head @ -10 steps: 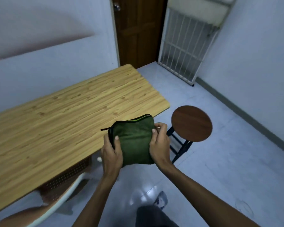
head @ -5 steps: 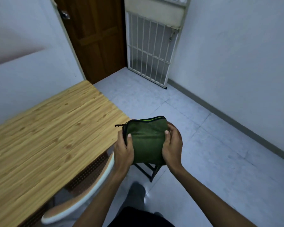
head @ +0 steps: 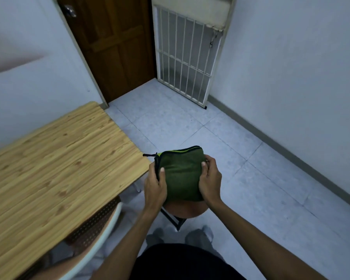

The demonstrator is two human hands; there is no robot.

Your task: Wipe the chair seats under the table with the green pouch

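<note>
Both hands hold the green pouch (head: pixel 182 174) upright at the centre of the frame, the left hand (head: pixel 155 188) gripping its left edge and the right hand (head: pixel 209 183) its right, thumbs pressed on the front. A black zipper pull sticks out at the pouch's upper left corner. Just below it shows the round brown stool seat (head: pixel 185 209) on dark legs. The wooden surface (head: pixel 55 164) fills the left, a perforated brown chair (head: pixel 93 225) tucked under its near edge. A brown door (head: pixel 113 47) and white grille (head: pixel 185 57) stand at the top.

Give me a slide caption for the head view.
Both hands, left hand and right hand, hold green pouch above round stool.
</note>
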